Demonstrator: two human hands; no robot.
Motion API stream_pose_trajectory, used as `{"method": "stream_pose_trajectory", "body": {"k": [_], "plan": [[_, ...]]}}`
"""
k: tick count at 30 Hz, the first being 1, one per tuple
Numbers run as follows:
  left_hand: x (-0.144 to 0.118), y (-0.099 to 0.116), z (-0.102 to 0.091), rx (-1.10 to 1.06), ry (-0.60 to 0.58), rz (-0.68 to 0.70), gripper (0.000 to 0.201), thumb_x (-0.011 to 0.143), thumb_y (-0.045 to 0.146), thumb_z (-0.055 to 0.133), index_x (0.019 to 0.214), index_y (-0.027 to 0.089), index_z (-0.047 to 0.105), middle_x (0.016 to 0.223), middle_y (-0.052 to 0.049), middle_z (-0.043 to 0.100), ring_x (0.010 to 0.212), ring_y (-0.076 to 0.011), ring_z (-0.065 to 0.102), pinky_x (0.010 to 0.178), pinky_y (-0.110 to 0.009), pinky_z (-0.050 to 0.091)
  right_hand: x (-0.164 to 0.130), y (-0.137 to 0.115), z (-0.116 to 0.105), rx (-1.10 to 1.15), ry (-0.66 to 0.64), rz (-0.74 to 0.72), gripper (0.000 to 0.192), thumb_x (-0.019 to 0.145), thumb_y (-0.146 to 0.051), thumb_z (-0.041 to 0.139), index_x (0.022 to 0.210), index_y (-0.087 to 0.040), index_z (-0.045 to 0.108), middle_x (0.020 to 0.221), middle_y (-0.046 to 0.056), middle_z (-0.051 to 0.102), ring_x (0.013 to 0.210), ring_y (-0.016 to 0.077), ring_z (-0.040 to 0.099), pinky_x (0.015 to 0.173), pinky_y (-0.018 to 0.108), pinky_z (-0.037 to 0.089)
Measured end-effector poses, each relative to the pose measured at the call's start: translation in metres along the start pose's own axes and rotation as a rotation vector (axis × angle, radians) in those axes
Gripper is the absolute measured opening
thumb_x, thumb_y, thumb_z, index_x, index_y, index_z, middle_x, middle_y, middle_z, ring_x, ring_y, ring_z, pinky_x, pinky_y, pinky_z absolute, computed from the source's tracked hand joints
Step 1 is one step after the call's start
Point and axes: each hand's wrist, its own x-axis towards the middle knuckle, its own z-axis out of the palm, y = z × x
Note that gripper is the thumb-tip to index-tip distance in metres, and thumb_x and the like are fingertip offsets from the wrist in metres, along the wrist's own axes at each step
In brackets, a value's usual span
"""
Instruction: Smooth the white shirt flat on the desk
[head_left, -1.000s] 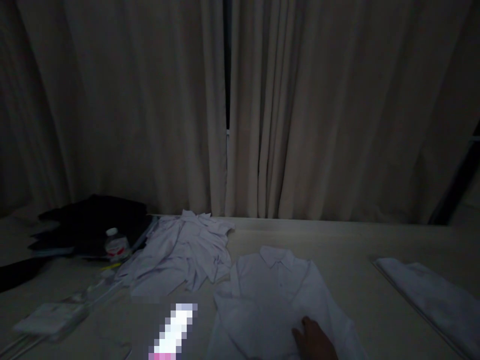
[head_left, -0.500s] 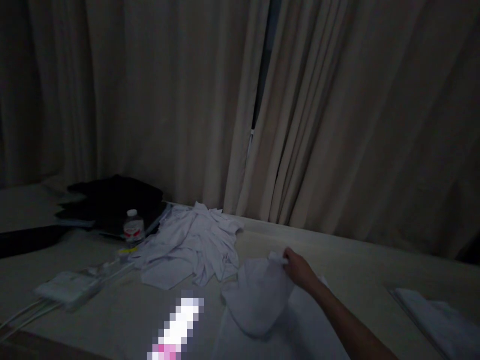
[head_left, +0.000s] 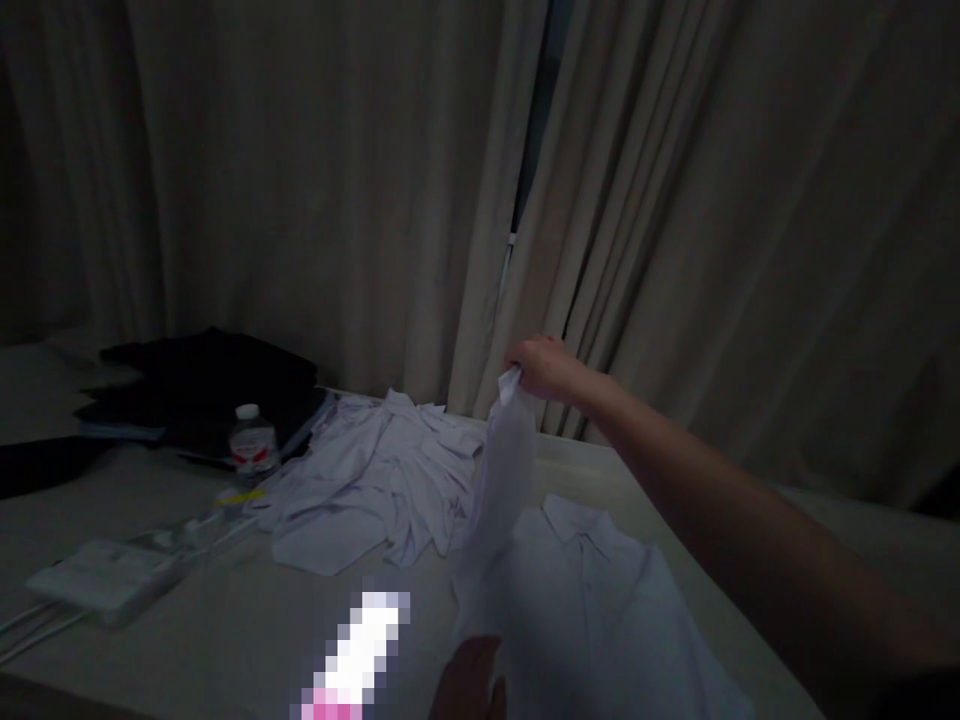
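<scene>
Low and just right of centre, a white shirt [head_left: 622, 610] lies spread on the table [head_left: 225, 640], its collar [head_left: 581, 518] pointing towards the curtains [head_left: 300, 200]. One length of it, which looks like a sleeve [head_left: 506, 470], is pulled up off the rest and hangs from the right hand [head_left: 546, 368]. The fingers of that hand are pressed together, pinching the top end of the cloth; the right arm reaches in above the shirt's far shoulder side. Down at the bottom edge, the left hand [head_left: 466, 682] is beside the shirt's near side, partly out of view, and I cannot tell whether its fingers grip the cloth or only rest by it.

The shirt should handle as light, soft and limp: it will probably sag from any single point and crease easily, with little risk of breaking. The collar looks like the stiffest part. A pinch at the sleeve's end, or along a shoulder seam, should give a firmer hold than the loose middle of the front.

Left of it, near but apart, is a heap of crumpled white clothes [head_left: 375, 480]. Beyond that stand a capped bottle [head_left: 253, 445] and a pile of dark clothes [head_left: 217, 375]. Nearer, a white packet [head_left: 105, 578] lies beside some cables [head_left: 37, 640], and a bright pixelated patch [head_left: 361, 650] covers something unreadable.
</scene>
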Motion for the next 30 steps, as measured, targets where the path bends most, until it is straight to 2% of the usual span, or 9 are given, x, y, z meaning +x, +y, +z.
{"method": "stream_pose_trajectory", "body": {"k": [2,5,9,12,18,22,25,28,30], "plan": [[0.016,0.007,0.005,0.037,-0.021,0.095,0.046,0.086,0.043,0.040,0.129,0.031,0.049,0.138,-0.003,0.053,0.129,-0.0243,0.046,0.109,-0.043,0.044,-0.001,0.006,-0.007,-0.037,0.029,-0.014,0.024,0.071,-0.013,0.049,0.085,-0.020,0.067,0.091,0.008,0.070,0.095,0.0243,0.057,0.080,0.038,0.034],[0.036,0.018,0.009,0.167,-0.068,0.194,0.053,0.088,0.039,0.035,0.138,0.022,0.036,0.146,-0.007,0.039,0.136,-0.0276,0.035,0.111,-0.047,0.038,-0.013,0.021,-0.018,-0.113,0.071,-0.044,0.023,0.073,-0.014,0.047,0.085,-0.020,0.066,0.090,0.008,0.068,0.092,0.0227,0.057,0.077,0.035,0.034],[0.046,0.024,0.010,0.264,-0.120,0.118,0.058,0.084,0.038,0.044,0.139,0.022,0.034,0.150,-0.011,0.031,0.138,-0.0342,0.024,0.113,-0.055,0.030,-0.046,0.051,-0.028,-0.153,0.098,-0.056,0.020,0.071,-0.013,0.048,0.081,-0.019,0.065,0.087,0.006,0.067,0.088,0.0197,0.056,0.076,0.032,0.034],[0.044,0.023,0.008,0.249,-0.160,0.079,0.068,0.077,0.040,0.055,0.139,0.022,0.034,0.151,-0.013,0.029,0.139,-0.0359,0.024,0.114,-0.056,0.027,-0.084,0.074,-0.027,-0.132,0.111,-0.067,0.017,0.070,-0.011,0.049,0.077,-0.020,0.063,0.085,0.005,0.065,0.088,0.0196,0.056,0.078,0.032,0.035],[0.046,0.023,0.002,0.217,-0.132,0.029,0.075,0.070,0.045,0.061,0.134,0.013,0.042,0.141,-0.016,0.047,0.133,-0.0313,0.040,0.113,-0.046,0.032,-0.178,0.101,-0.012,0.026,0.092,-0.056,0.014,0.074,-0.012,0.049,0.075,-0.021,0.059,0.081,0.005,0.064,0.083,0.0192,0.057,0.078,0.034,0.039],[0.048,0.024,-0.002,0.159,-0.086,0.068,0.065,0.071,0.041,0.061,0.129,0.015,0.048,0.140,-0.014,0.049,0.133,-0.0289,0.039,0.113,-0.044,0.033,-0.256,0.094,0.002,0.121,0.061,0.075,0.022,0.067,-0.006,0.046,0.076,-0.023,0.058,0.084,0.005,0.064,0.085,0.0204,0.058,0.078,0.037,0.041],[0.044,0.024,-0.010,0.060,-0.056,0.085,0.052,0.080,0.034,0.049,0.130,0.018,0.048,0.141,-0.010,0.049,0.134,-0.0232,0.039,0.114,-0.040,0.032,-0.323,0.081,0.021,0.228,-0.021,0.190,0.025,0.065,-0.008,0.049,0.076,-0.027,0.060,0.090,0.005,0.065,0.092,0.0227,0.060,0.084,0.040,0.044],[0.042,0.019,-0.024,-0.034,-0.041,-0.068,0.043,0.085,0.031,0.036,0.124,0.020,0.052,0.132,-0.007,0.057,0.125,-0.0177,0.049,0.108,-0.034,0.039,-0.387,0.068,0.051,0.348,-0.157,0.297,0.024,0.066,-0.016,0.056,0.081,-0.033,0.064,0.098,0.006,0.067,0.100,0.0259,0.060,0.087,0.042,0.047],[0.043,0.014,-0.033,-0.044,-0.013,-0.203,0.043,0.089,0.034,0.027,0.118,0.020,0.055,0.122,-0.007,0.063,0.113,-0.0172,0.058,0.099,-0.032,0.045,-0.421,0.059,0.075,0.425,-0.214,0.341,0.024,0.064,-0.020,0.060,0.079,-0.038,0.065,0.095,0.004,0.068,0.101,0.0272,0.061,0.087,0.043,0.049]]}}
